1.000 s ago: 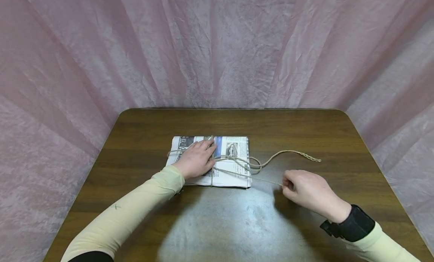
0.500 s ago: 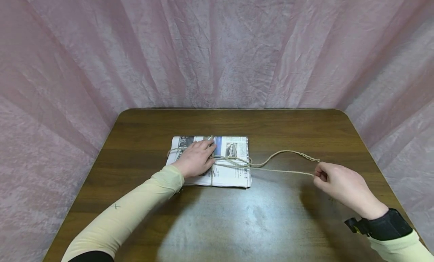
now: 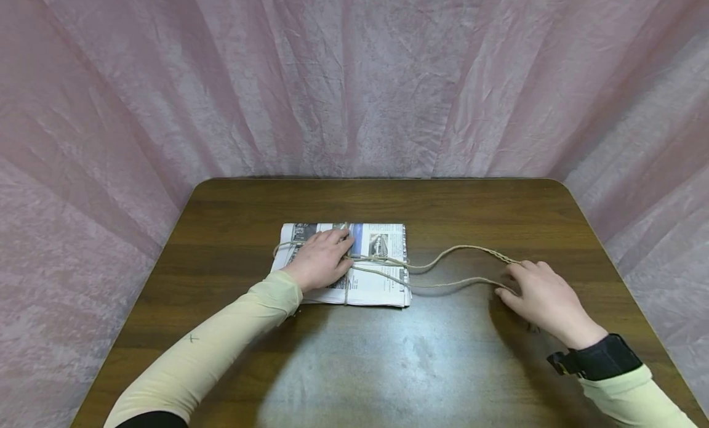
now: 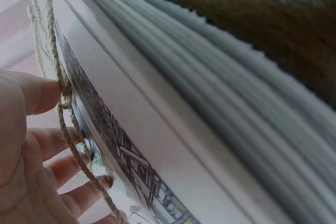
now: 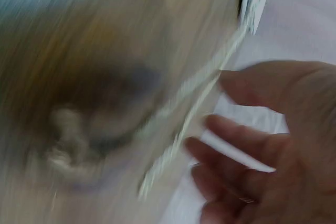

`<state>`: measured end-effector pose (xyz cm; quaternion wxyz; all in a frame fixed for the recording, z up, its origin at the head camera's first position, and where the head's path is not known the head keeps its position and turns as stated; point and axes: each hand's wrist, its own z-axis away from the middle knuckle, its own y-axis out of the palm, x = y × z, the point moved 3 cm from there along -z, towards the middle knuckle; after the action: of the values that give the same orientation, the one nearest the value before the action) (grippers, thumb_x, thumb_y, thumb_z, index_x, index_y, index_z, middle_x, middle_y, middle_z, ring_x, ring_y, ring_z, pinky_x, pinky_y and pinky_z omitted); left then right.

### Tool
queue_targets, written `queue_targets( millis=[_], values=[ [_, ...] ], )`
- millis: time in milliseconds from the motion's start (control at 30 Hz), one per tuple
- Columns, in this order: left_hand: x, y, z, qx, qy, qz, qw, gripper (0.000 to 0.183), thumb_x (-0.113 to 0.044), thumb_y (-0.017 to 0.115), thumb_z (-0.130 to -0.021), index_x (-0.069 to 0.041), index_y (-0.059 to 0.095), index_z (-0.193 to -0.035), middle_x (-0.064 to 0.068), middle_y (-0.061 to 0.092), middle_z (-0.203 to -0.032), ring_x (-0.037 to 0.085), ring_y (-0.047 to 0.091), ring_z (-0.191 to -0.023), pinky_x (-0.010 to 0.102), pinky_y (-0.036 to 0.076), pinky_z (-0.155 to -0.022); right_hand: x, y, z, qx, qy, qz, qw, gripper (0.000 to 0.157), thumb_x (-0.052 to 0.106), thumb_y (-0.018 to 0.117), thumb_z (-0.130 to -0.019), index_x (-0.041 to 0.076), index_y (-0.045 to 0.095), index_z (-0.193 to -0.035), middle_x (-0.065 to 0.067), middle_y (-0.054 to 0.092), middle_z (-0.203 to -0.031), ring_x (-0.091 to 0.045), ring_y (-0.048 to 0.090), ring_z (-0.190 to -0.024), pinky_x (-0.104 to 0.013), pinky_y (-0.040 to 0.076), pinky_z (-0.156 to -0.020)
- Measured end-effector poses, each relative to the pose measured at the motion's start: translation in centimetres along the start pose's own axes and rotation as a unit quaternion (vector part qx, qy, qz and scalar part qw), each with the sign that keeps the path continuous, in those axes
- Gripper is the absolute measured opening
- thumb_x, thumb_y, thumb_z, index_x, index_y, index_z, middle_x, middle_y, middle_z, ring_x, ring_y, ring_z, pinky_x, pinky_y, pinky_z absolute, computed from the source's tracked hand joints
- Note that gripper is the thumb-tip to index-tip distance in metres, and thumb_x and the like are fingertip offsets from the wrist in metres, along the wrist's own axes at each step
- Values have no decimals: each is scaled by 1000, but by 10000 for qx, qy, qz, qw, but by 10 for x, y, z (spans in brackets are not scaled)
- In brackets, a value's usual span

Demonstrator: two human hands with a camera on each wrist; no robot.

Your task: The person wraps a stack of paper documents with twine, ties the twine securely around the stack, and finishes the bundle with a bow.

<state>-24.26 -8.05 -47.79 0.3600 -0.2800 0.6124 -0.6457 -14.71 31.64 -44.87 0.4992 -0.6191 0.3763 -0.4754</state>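
A stack of folded newspapers (image 3: 382, 289) lies on the table, with twine (image 3: 456, 248) crossing over it both ways. My left hand (image 3: 320, 260) rests flat on top of the stack. In the left wrist view, its thumb (image 4: 39, 94) touches the twine where the strands cross (image 4: 64, 95). Two loose lengths of twine run off to the right, toward my right hand (image 3: 545, 295). That hand is just above the table, its thumb and fingers apart over the ends. A frayed twine end (image 5: 65, 135) shows blurred in the right wrist view.
The brown wooden table (image 3: 266, 200) has rounded far corners. Behind and beside it hangs a pink curtain (image 3: 354, 83). A black strap (image 3: 598, 357) is round the right wrist.
My right hand drew one length of twine out to the right, then loosened its pinch. That strand now lies slack below the other one. The left hand has stayed in place.
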Motion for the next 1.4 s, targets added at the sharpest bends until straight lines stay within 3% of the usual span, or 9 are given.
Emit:
queue_targets(
  millis=[200,433,567,767,1033,1133,1233,1333,1400],
  values=[
    [1,1,0,33,-125,-17,9999,57,-44,44,-104,-13,41,-152,9,33,-157,29,30,-142,50,23,-116,63,25,-31,-588,-1133,-406,9910,23,27,75,-87,11,72,-104,-2,66,-102,-26,56,-98,-46,47,-88],
    [-2,5,-5,42,-80,-29,10000,58,-46,43,-104,-14,41,-152,8,34,-157,28,31,-142,49,24,-116,111,50,-49,-630,-1780,-225,9817,16,24,75,-87,15,74,-99,2,62,-94,-19,54,-88,-37,49,-71],
    [-3,5,-6,51,-96,-69,9999,58,-48,43,-103,-16,41,-152,7,34,-157,28,31,-142,49,24,-116,114,53,-47,-636,-1882,-183,9799,4,19,74,-87,18,71,-90,7,63,-85,-17,57,-83,-36,49,-71],
    [0,4,-4,-16,-183,-117,9998,59,-51,43,-103,-18,43,-152,5,35,-156,27,32,-141,53,24,-115,104,42,-40,-507,-1621,-258,9851,14,17,73,-87,24,63,-80,14,54,-75,-11,51,-73,-33,45,-62],
    [-1,1,-4,-249,-173,-43,9995,57,-48,46,-102,-17,45,-150,8,36,-155,30,33,-140,52,25,-114,98,45,-38,-190,-1460,-443,9881,7,20,74,-86,25,69,-84,14,59,-79,-10,58,-77,-34,50,-67],
    [-10,-5,-1,-820,168,16,9965,51,-38,56,-99,-14,53,-144,11,46,-147,30,41,-134,48,31,-111,99,45,-40,-180,-1428,-508,9883,4,23,74,-88,23,71,-89,13,62,-83,-11,60,-81,-35,51,-69],
    [-28,-11,5,-1332,879,187,9870,36,-28,64,-94,-14,66,-127,7,60,-124,26,53,-115,42,42,-99,99,39,-46,-265,-1310,-632,9890,4,22,73,-89,21,72,-92,11,63,-88,-12,61,-84,-36,51,-71],
    [-51,-12,10,-1320,1531,270,9790,21,-25,68,-92,-18,72,-111,-1,63,-104,18,57,-95,36,48,-84,99,32,-57,-375,-1256,-822,9880,5,21,73,-90,19,73,-95,9,64,-90,-15,61,-85,-36,50,-71],
    [-63,-8,11,-1121,1674,249,9792,16,-25,68,-93,-20,73,-107,-3,62,-98,16,57,-88,34,49,-77,100,31,-68,-418,-1314,-910,9863,7,20,72,-91,18,73,-97,7,65,-93,-16,60,-87,-36,49,-73]
  ],
)
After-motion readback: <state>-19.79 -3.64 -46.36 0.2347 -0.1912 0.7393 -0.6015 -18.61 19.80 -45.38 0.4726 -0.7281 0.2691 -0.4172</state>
